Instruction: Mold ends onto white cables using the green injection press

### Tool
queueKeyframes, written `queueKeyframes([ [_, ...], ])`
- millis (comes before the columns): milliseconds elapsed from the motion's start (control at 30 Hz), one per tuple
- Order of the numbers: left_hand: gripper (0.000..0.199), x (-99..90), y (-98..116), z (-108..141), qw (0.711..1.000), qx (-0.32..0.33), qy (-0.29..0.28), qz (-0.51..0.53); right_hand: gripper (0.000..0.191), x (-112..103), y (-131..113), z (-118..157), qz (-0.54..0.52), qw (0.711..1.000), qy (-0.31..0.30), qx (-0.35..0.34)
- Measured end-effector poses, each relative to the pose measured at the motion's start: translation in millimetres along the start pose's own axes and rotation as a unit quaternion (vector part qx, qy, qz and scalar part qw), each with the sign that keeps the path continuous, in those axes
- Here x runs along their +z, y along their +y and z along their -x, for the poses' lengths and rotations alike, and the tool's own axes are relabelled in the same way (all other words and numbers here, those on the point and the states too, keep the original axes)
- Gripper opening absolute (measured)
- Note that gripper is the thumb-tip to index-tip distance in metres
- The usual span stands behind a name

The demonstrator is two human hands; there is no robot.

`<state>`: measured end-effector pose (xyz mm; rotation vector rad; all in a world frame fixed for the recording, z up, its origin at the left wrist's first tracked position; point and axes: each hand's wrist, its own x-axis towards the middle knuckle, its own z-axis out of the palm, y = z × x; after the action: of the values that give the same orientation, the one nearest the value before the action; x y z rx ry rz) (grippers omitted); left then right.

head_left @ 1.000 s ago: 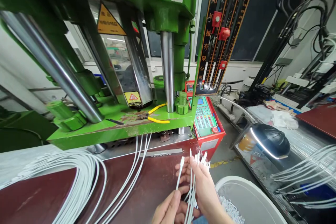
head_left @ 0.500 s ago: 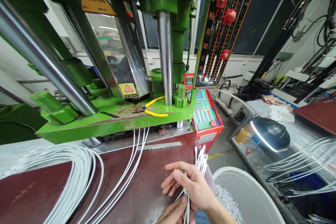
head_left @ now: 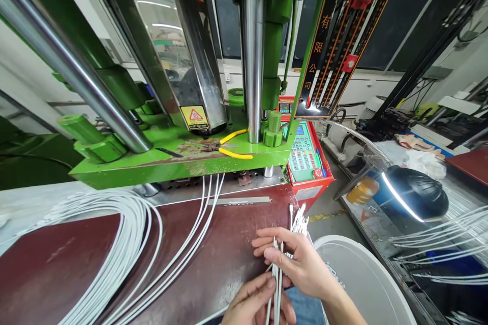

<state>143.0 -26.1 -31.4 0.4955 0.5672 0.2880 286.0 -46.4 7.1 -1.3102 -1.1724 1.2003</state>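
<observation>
Near the front edge of the dark red table [head_left: 183,259], my left hand [head_left: 253,302] is closed round several white cables [head_left: 277,289] that stand roughly upright. My right hand [head_left: 301,264] is just above it, its thumb and fingers curled round the upper ends of the same cables. Behind my right hand lies a bundle of white cable ends [head_left: 299,221] at the table's right corner. Several more cables [head_left: 194,233] run from under the green press [head_left: 183,165] across the table. A large coil of white cable [head_left: 125,223] lies at the left.
Yellow-handled pliers [head_left: 234,144] rest on the press base. A red control box [head_left: 310,183] stands behind the table's right corner. A large pale bin [head_left: 366,274] is at my right. Beyond it, a side bench [head_left: 354,208] bears a dark lamp-like object [head_left: 415,193] and more cables.
The view has shifted, so the press sits higher and further right. My hands have moved a little right, and the cable tips now show above my fingers.
</observation>
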Motion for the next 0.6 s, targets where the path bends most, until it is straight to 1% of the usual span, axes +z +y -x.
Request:
queueKeyframes([
  [133,0.043,-2.0,-6.8,-1.3,0.996,0.063,0.056,-0.002,0.031,4.0,3.3,1.2,0.006,1.000,0.013,-0.004],
  [200,0.043,-0.7,-9.0,-3.5,0.993,0.087,0.075,-0.002,0.035,7.8,4.6,2.0,-0.015,0.999,0.002,0.034],
  [233,0.041,0.2,-9.0,-4.3,0.993,0.090,0.077,0.000,0.035,9.7,5.0,2.3,-0.024,0.998,-0.005,0.050],
  [300,0.037,1.5,-6.9,-4.8,0.995,0.076,0.062,0.009,0.030,12.9,5.2,2.8,-0.034,0.999,-0.006,0.042],
  [367,0.034,0.5,-3.5,-3.7,0.998,0.045,0.027,0.016,0.024,14.1,4.7,3.1,-0.045,0.999,0.002,-0.003],
  [433,0.033,-3.9,-1.6,-2.1,1.000,0.021,-0.004,0.000,0.024,12.8,3.4,3.3,-0.039,0.999,-0.001,-0.033],
  [500,0.036,-11.0,-3.0,-1.1,0.999,0.012,-0.011,-0.038,0.029,9.3,0.9,3.4,0.010,0.999,-0.030,-0.026],
  [600,0.039,-21.0,-9.2,-0.9,0.997,0.006,0.003,-0.080,0.030,2.9,-4.9,3.6,0.099,0.992,-0.077,-0.005],
])
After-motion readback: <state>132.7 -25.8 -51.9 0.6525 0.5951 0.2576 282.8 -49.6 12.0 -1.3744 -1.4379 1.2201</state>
